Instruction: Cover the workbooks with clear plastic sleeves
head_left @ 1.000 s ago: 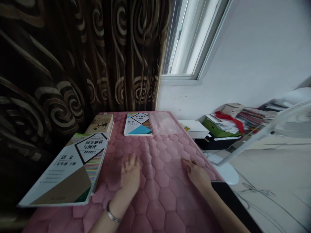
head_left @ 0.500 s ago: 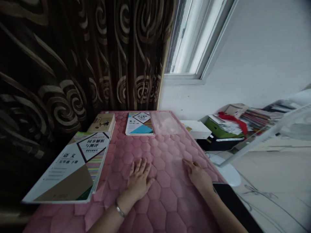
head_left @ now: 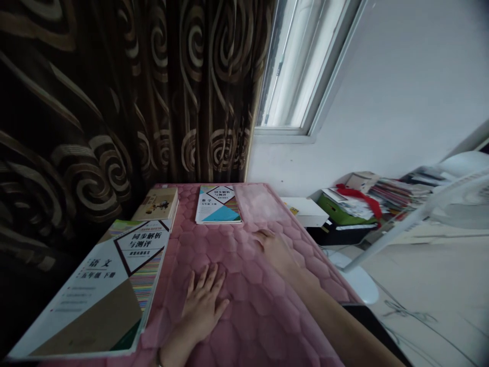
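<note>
L hand (head_left: 204, 306) flat w/ fingers spread, on clear sheet (head_left: 244, 290) over pink pad (head_left: 187, 204); R hand (head_left: 269, 247) farther fwd, fingers bent & blurred, so can't tell if gripping. Clear sheet lies under & betw. hands, R of large book (head_left: 103, 295). Thick brown book (head_left: 156, 202) just behind large book. Blue-cornered book (head_left: 218, 205) nr far edge, beside cloudy plastic piece (head_left: 260, 203). Patterned curtain (head_left: 191, 92) behind, at L.

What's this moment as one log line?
left hand: spread palm-down over pink hexagon-patterned surface | right hand: blurred, near translucent sheet | translucent sheet: beside blue-white workbook
</note>
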`<action>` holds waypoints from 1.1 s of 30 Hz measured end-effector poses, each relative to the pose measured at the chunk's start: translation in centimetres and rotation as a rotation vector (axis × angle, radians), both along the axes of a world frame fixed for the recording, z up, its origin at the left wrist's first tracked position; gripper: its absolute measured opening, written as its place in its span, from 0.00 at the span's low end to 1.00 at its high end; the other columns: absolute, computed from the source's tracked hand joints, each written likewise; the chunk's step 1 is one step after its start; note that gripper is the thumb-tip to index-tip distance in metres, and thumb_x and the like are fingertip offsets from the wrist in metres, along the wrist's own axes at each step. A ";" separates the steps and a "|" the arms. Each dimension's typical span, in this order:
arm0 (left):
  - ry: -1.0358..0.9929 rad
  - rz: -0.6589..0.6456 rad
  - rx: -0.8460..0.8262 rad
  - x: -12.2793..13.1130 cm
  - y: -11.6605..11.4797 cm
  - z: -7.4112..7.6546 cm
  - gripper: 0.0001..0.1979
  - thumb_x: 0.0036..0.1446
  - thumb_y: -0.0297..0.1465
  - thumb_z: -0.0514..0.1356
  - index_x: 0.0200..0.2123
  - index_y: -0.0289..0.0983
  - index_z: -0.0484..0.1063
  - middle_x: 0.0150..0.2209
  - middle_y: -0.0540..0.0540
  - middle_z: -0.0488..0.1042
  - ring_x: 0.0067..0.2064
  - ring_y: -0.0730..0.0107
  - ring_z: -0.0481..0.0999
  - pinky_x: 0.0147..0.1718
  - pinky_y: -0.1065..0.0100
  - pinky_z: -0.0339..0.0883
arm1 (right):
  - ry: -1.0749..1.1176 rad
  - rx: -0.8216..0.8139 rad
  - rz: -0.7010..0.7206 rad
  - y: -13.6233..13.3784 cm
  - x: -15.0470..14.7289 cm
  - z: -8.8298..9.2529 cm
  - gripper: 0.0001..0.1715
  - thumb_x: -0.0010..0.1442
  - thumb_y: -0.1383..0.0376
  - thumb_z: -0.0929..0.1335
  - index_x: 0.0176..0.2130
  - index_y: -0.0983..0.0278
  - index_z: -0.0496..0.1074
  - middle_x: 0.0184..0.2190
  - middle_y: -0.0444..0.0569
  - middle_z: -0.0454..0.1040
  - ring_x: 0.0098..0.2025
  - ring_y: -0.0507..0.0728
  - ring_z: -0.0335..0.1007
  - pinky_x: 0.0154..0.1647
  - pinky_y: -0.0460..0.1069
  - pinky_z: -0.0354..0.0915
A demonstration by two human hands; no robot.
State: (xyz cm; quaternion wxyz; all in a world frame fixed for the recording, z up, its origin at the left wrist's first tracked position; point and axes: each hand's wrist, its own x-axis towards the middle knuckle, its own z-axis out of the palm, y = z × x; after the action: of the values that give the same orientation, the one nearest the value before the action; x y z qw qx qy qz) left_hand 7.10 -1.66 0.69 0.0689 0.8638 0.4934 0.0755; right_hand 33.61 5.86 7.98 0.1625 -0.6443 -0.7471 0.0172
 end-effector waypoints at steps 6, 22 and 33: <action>-0.022 -0.005 -0.059 -0.2 0.0 0.6 0.32 0.66 0.44 0.46 0.69 0.50 0.37 0.71 0.48 0.42 0.71 0.51 0.43 0.65 0.37 0.41 | -0.138 -0.032 0.077 8.4 -5.3 -0.5 0.26 0.64 0.74 0.57 0.57 0.68 0.69 0.51 0.61 0.75 0.50 0.60 0.72 0.50 0.51 0.64; 0.005 -0.008 -0.056 -0.1 0.3 0.1 0.35 0.64 0.41 0.51 0.69 0.52 0.36 0.71 0.50 0.40 0.71 0.49 0.44 0.64 0.36 0.42 | -0.451 -0.066 0.166 13.7 -6.8 -3.7 0.23 0.63 0.75 0.59 0.55 0.73 0.69 0.48 0.70 0.74 0.48 0.66 0.74 0.42 0.57 0.72; -0.029 -0.002 -0.044 -0.4 0.4 -1.0 0.36 0.64 0.44 0.50 0.69 0.54 0.34 0.71 0.53 0.37 0.71 0.51 0.43 0.65 0.36 0.42 | -0.519 0.007 0.213 13.6 -8.5 -1.1 0.24 0.64 0.75 0.57 0.56 0.71 0.68 0.49 0.66 0.74 0.48 0.62 0.74 0.43 0.53 0.70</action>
State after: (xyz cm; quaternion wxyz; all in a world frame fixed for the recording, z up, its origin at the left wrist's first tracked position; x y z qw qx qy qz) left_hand 6.73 -1.29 -0.34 0.0953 0.8613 0.4930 0.0770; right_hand 25.10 19.49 6.89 -0.0350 -0.5446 -0.8272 -0.1340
